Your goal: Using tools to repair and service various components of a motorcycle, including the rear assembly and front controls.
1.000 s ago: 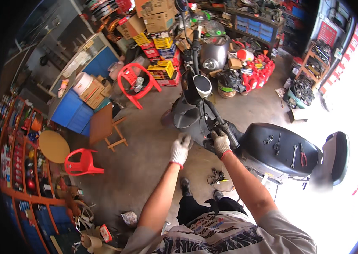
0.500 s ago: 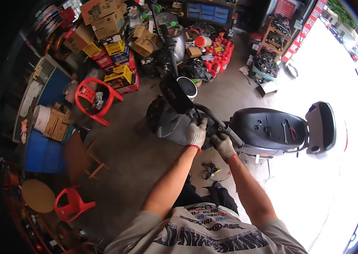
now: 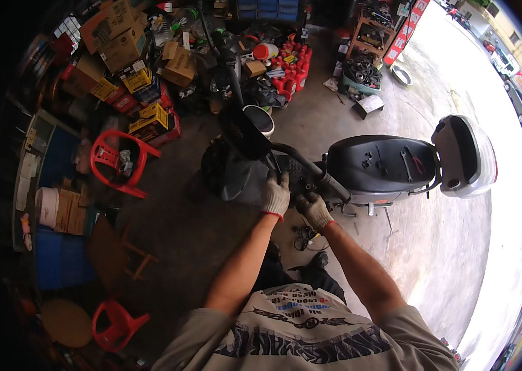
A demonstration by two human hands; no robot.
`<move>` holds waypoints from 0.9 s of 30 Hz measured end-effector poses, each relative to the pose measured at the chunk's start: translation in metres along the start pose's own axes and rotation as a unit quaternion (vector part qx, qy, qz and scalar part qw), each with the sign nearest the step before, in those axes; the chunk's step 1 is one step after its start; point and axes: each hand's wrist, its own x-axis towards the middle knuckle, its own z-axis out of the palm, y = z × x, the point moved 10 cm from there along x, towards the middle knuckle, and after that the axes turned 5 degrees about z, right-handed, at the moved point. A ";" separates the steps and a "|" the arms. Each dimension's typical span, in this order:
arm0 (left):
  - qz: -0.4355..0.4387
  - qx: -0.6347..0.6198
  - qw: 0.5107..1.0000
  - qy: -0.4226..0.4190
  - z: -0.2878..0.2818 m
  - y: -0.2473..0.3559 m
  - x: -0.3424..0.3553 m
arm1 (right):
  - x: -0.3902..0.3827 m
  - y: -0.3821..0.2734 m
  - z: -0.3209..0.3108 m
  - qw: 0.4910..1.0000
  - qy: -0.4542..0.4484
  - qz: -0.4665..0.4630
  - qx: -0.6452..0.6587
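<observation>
While both gloved hands work at the handlebar (image 3: 301, 162) of the scooter (image 3: 335, 167), the step in hand appears to be service or adjustment of the controls at the bar's right end. The left hand (image 3: 275, 195), in a white work glove with a red cuff, is closed over the dark bodywork just below the bar, near the steering column; what lies under its palm cannot be told. The right hand (image 3: 314, 210), gloved the same way, is curled close under the grip (image 3: 334, 186), fingers narrowed as if pinching a small part, though the part itself is too small to make out. Judged from this, the next move calls for 1 hand to steady the bar while the other works the fitting, with care that the front end does not swing. The scooter stands on the concrete floor (image 3: 434, 247) directly in front of the person, nose toward the cluttered rear of the workshop and tail toward the bright doorway. Its black seat (image 3: 384, 164) is flat and carries 2 or 3 hand tools (image 3: 410, 162), 1 with red handles. A light-coloured top box (image 3: 466, 156) is mounted behind the seat. A round headlamp (image 3: 260, 119) shows ahead of the bar. To the left, well apart, stand a red plastic chair (image 3: 116, 164) and stacked cardboard boxes (image 3: 119, 37).
</observation>
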 end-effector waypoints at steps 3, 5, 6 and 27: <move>-0.060 -0.005 0.996 -0.069 0.016 -0.015 -0.004 | -0.007 0.003 0.001 0.995 -0.054 0.042 0.068; -0.131 -0.151 0.974 -0.105 0.024 -0.019 -0.005 | -0.029 -0.011 0.005 0.977 -0.096 0.083 0.170; -0.105 -0.196 0.970 -0.102 0.020 -0.010 -0.001 | -0.036 -0.023 0.004 0.977 -0.095 0.081 0.172; -0.245 -0.305 0.918 -0.065 0.054 -0.031 -0.021 | -0.038 -0.009 -0.004 0.956 -0.042 0.157 0.244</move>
